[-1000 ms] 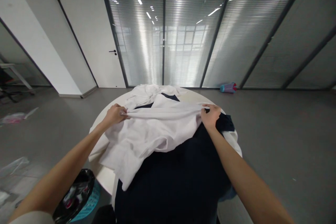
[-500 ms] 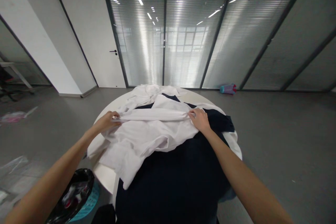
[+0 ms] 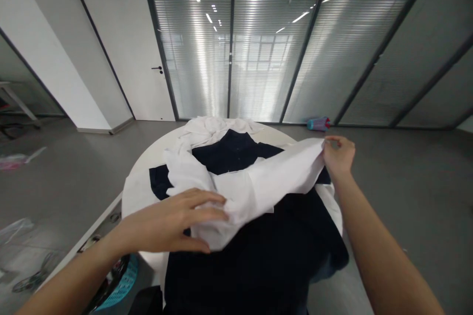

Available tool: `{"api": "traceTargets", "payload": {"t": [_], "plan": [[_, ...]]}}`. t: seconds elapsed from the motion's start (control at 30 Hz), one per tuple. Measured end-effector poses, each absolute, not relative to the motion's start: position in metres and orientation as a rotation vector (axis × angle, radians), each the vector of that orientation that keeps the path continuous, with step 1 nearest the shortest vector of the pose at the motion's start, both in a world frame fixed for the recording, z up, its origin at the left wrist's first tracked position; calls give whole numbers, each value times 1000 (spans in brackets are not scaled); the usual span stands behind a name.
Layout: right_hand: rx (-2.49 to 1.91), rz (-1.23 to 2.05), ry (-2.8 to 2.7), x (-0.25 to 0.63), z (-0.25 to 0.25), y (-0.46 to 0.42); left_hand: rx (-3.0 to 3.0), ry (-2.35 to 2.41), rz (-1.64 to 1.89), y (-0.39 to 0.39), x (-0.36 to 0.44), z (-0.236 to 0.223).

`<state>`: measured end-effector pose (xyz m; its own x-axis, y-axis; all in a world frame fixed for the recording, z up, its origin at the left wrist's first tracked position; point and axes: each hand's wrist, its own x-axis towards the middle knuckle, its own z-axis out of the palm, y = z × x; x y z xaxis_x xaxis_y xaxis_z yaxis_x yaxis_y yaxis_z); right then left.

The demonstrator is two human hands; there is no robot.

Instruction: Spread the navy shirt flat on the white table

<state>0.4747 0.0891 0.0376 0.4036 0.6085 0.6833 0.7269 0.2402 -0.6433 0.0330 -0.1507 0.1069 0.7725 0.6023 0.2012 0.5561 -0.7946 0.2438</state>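
A white garment (image 3: 266,177), wrinkled and partly lifted, stretches across the round table in front of me. Its right end is pinched in my right hand (image 3: 338,155), held out past the table's right side. My left hand (image 3: 185,219) is over the near left part of the white cloth, fingers stretched and apart; whether it touches the fabric I cannot tell. Beneath and behind the garment lies a navy collared shirt (image 3: 236,145), its collar toward the far side and a dark sleeve (image 3: 158,182) showing at the left.
More crumpled white cloth (image 3: 207,128) lies on the far side of the white round table (image 3: 148,157). Below left stands a blue basket (image 3: 123,283) with a black liner. A small blue and pink basket (image 3: 318,124) is on the floor by the glass wall (image 3: 258,59). Cables (image 3: 33,278) lie at far left.
My right hand has moved right and up, pulling the white garment's end along. My left hand has let go and come nearer, fingers now spread. More of the navy shirt shows.
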Motion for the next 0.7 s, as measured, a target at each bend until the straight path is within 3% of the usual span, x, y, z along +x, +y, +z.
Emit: {"api": "traceTargets", "payload": {"t": [0.1, 0.27, 0.43, 0.57, 0.7], "plan": [[-1466, -47, -1433, 483, 35, 69, 2692, 861, 240, -157, 33, 102], [-1111, 208, -2145, 439, 35, 34, 2633, 1324, 361, -122, 6, 62], [-1190, 68, -2644, 396, 29, 33, 2645, 1334, 312, -108, 3, 33], [-1416, -114, -2578, 383, 35, 41, 2628, 1461, 590, -111, -6, 45], [-1366, -183, -2239, 403, 65, 25, 2392, 1788, 981, -137, -42, 72]]}}
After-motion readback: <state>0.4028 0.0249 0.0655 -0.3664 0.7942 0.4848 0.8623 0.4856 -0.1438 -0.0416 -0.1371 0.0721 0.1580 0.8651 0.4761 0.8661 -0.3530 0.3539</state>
